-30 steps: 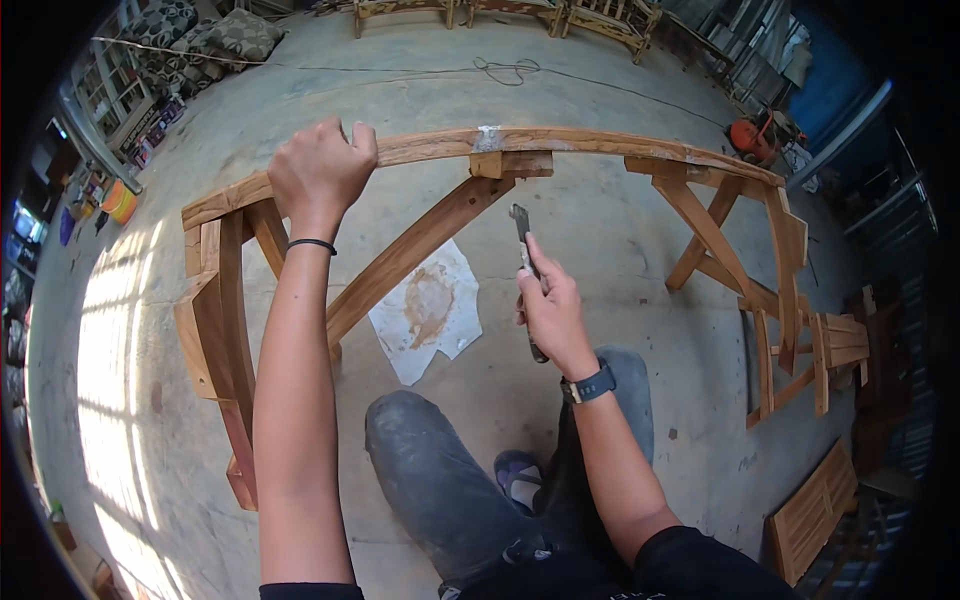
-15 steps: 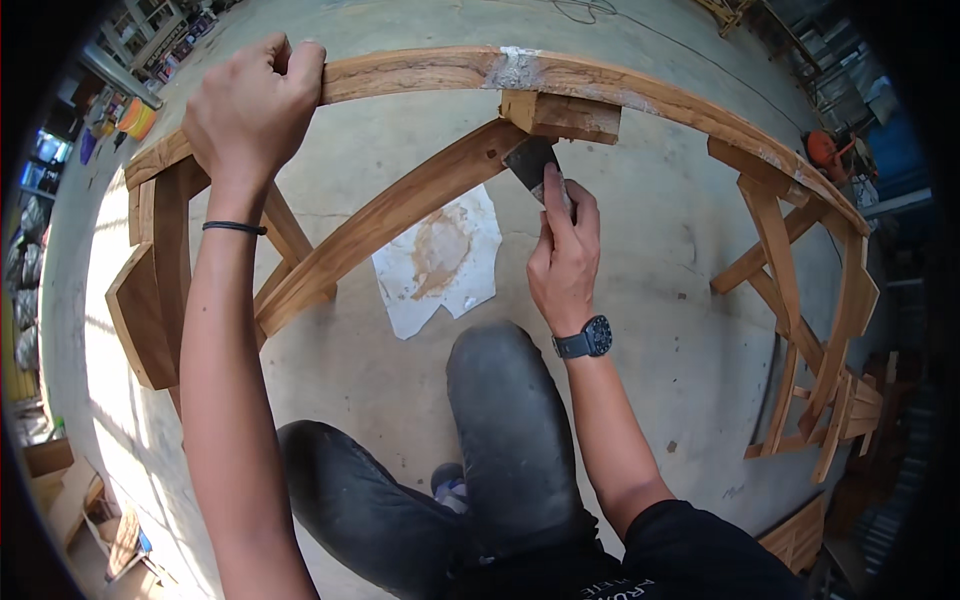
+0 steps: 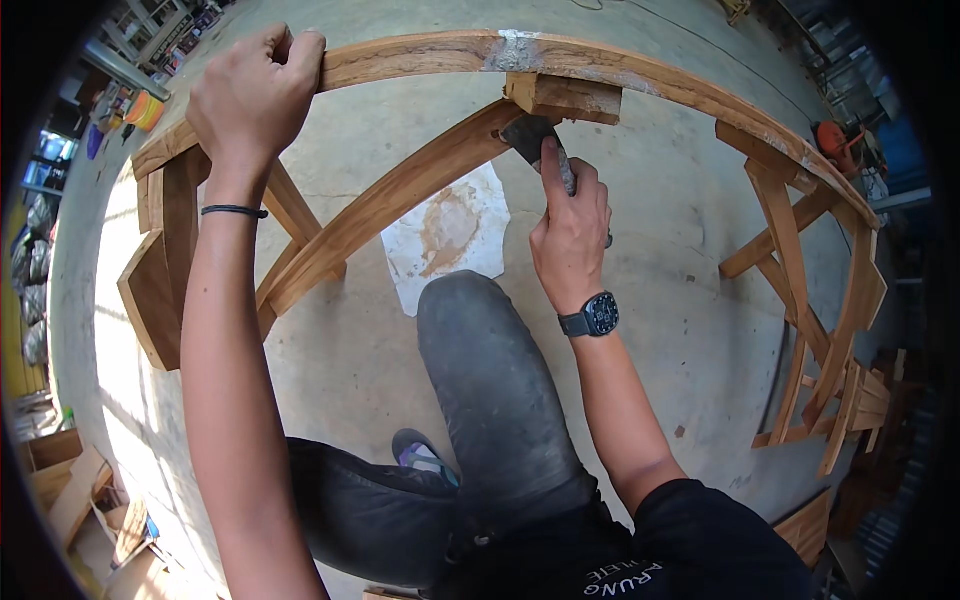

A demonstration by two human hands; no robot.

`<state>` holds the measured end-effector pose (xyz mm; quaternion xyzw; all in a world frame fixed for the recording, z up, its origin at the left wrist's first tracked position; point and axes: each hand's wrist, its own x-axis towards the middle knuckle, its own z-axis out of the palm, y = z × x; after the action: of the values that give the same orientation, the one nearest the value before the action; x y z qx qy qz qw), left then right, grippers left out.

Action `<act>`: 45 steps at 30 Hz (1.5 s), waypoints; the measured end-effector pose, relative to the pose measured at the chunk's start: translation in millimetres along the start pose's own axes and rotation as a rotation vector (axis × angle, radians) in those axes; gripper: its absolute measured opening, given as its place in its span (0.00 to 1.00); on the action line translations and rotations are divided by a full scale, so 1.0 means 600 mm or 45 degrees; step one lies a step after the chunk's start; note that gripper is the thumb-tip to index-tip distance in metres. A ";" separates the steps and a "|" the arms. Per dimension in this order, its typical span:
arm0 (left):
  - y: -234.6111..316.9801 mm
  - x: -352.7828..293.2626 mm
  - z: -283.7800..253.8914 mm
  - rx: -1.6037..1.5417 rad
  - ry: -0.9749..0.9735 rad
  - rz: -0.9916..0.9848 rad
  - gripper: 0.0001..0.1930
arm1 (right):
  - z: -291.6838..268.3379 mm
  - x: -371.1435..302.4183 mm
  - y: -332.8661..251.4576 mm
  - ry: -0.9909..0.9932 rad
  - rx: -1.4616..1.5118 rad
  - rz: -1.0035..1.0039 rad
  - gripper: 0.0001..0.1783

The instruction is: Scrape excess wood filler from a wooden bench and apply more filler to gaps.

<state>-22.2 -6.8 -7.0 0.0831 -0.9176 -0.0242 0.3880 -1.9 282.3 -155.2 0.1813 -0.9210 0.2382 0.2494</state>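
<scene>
evidently, the right grip is closed on a flat scraper, its blade at the upper end of a diagonal brace.
the scraper sits just above the centre of the frame; whether its edge presses the wood or hovers cannot be told. the left grip, upper left, is wrapped over the curved rail and seems to steady it. a wooden block sits under the rail beside the blade, and a pale patch marks the rail at upper centre. the step in hand looks like working the blade near the joint of brace and block; the next move calls for a flat, controlled blade and a firm left hold.
</scene>
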 end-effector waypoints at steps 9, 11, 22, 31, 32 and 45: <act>0.012 -0.002 0.004 -0.002 -0.059 -0.106 0.20 | -0.056 0.012 -0.062 -0.287 -0.029 0.212 0.43; 0.011 0.001 0.008 -0.002 -0.054 -0.120 0.20 | -0.062 0.010 -0.069 -0.300 -0.042 0.239 0.39; 0.005 -0.002 0.012 -0.002 0.013 -0.074 0.19 | -0.077 0.012 -0.077 -0.302 0.370 0.359 0.29; 0.010 -0.001 0.002 -0.010 -0.098 -0.103 0.22 | 0.047 -0.012 -0.029 0.229 0.265 0.114 0.32; 0.009 -0.002 0.002 -0.014 -0.094 -0.106 0.22 | 0.048 -0.009 -0.028 0.266 0.238 0.089 0.33; 0.015 -0.002 0.000 -0.027 -0.136 -0.142 0.22 | 0.012 0.011 -0.079 -0.006 0.041 0.296 0.31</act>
<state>-22.8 2.4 -6.8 0.1287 -0.9305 -0.0601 0.3375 11.4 237.8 -140.4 0.0779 -0.9324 0.2799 0.2151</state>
